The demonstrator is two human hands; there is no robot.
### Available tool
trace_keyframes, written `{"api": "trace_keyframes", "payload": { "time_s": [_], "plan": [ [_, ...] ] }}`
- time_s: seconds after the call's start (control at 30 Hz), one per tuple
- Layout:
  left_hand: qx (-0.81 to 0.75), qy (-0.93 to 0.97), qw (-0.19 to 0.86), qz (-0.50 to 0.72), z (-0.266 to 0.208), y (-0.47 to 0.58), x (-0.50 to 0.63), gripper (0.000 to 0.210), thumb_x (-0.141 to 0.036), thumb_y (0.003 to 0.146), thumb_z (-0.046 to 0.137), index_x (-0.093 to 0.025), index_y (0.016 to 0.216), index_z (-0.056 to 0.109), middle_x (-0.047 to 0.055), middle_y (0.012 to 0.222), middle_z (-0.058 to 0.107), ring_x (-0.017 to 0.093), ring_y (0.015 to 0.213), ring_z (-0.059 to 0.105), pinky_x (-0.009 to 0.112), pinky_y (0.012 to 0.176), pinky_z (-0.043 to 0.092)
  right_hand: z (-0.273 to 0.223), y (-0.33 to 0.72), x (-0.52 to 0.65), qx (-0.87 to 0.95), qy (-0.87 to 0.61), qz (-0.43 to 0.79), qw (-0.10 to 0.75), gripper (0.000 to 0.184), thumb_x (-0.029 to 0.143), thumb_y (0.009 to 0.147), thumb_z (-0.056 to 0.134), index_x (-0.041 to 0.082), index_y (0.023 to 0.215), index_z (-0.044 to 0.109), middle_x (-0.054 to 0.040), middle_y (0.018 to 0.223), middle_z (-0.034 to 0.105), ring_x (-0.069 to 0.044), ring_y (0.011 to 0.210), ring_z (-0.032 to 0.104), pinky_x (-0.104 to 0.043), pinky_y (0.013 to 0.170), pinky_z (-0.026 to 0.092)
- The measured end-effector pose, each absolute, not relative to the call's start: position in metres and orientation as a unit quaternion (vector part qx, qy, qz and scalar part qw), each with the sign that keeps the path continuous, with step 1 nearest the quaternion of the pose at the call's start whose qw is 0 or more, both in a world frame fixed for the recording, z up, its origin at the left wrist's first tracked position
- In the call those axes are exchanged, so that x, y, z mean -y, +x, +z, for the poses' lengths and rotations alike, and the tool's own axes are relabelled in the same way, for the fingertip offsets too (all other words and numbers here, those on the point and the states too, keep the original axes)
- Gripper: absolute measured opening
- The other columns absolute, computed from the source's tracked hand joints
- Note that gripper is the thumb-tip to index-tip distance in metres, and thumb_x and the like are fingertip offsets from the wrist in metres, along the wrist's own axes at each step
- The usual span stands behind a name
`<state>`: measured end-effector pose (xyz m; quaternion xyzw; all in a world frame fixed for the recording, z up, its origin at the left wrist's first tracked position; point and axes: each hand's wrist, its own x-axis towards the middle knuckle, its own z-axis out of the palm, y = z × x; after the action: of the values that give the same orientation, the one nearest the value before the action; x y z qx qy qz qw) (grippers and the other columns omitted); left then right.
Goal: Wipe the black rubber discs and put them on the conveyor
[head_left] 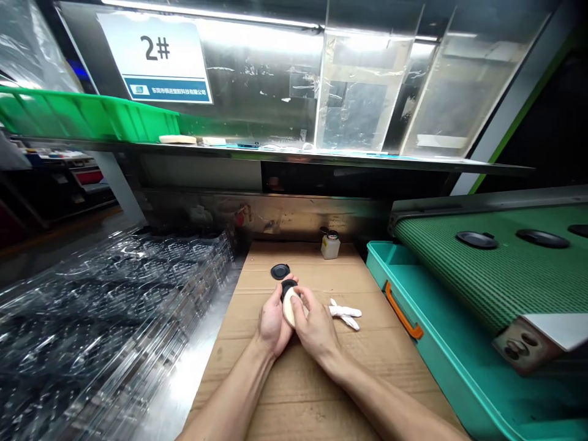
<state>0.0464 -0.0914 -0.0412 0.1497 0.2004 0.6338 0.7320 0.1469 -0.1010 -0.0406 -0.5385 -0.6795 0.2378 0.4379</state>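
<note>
Over the cardboard sheet (294, 392), my left hand (272, 321) is closed around a round black lid (288, 285). My right hand (316, 321) pinches a cream-coloured round pad (289, 308) and holds it against the lid, hiding part of it. Just beyond my hands, another black lid (280, 271) lies flat on the cardboard. Some white finger cots (345, 313) lie to the right of my right hand. At the far end of the cardboard stands a small white bottle (330, 245) with a black top.
Stacked clear plastic trays (114, 318) holding dark parts fill the left. On the right, a green conveyor belt (459, 269) carries several black lids, above a teal bin (441, 361) with an orange handle. A shelf (285, 154) crosses ahead, bearing a green crate (92, 116).
</note>
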Motion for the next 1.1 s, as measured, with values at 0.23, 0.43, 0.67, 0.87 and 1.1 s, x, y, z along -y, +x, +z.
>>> {"api": "trace_keyframes", "payload": {
  "time_s": [0.23,0.43,0.67,0.87,1.1],
  "plan": [
    [-0.205,0.151,0.727,0.638,-0.042,0.046,0.090,0.033,-0.028,0.093,0.046,-0.019,0.122,0.059,0.008,0.118,0.063,0.021,0.108,0.061,0.036,0.101,0.045,-0.040,0.146,0.104,0.684,-0.523,0.245,0.446,0.030,0.039,0.093,0.044,0.027,0.116,0.059,-0.0031,0.101,0.070,-0.020,0.090,0.065,-0.028,0.079,0.048],
    [-0.201,0.145,0.729,0.638,-0.043,0.046,0.089,0.031,-0.028,0.093,0.047,-0.018,0.120,0.060,0.009,0.118,0.063,0.020,0.108,0.061,0.036,0.100,0.045,-0.043,0.147,0.102,0.682,-0.513,0.258,0.453,0.031,0.039,0.093,0.045,0.026,0.116,0.060,-0.0026,0.095,0.070,-0.019,0.085,0.065,-0.027,0.078,0.048],
    [-0.208,0.144,0.727,0.639,-0.045,0.046,0.089,0.030,-0.028,0.092,0.049,-0.017,0.117,0.061,0.009,0.117,0.063,0.020,0.106,0.061,0.036,0.099,0.046,-0.046,0.148,0.102,0.681,-0.510,0.270,0.451,0.030,0.042,0.092,0.047,0.026,0.112,0.062,-0.0012,0.086,0.069,-0.018,0.074,0.063,-0.027,0.069,0.047],
    [-0.217,0.149,0.729,0.632,-0.047,0.044,0.087,0.030,-0.027,0.091,0.050,-0.019,0.118,0.060,0.008,0.115,0.064,0.021,0.104,0.062,0.037,0.097,0.048,-0.047,0.146,0.104,0.682,-0.500,0.276,0.457,0.029,0.040,0.091,0.048,0.024,0.110,0.063,-0.0019,0.087,0.069,-0.018,0.074,0.062,-0.027,0.068,0.046],
    [-0.177,0.155,0.776,0.585,-0.043,0.035,0.082,0.029,-0.026,0.091,0.049,-0.012,0.113,0.062,0.014,0.119,0.063,0.025,0.110,0.060,0.039,0.097,0.048,-0.045,0.177,0.078,0.616,-0.550,0.236,0.512,0.035,0.048,0.090,0.048,0.023,0.108,0.063,-0.0033,0.088,0.070,-0.019,0.075,0.062,-0.026,0.062,0.044]
  ]
}}
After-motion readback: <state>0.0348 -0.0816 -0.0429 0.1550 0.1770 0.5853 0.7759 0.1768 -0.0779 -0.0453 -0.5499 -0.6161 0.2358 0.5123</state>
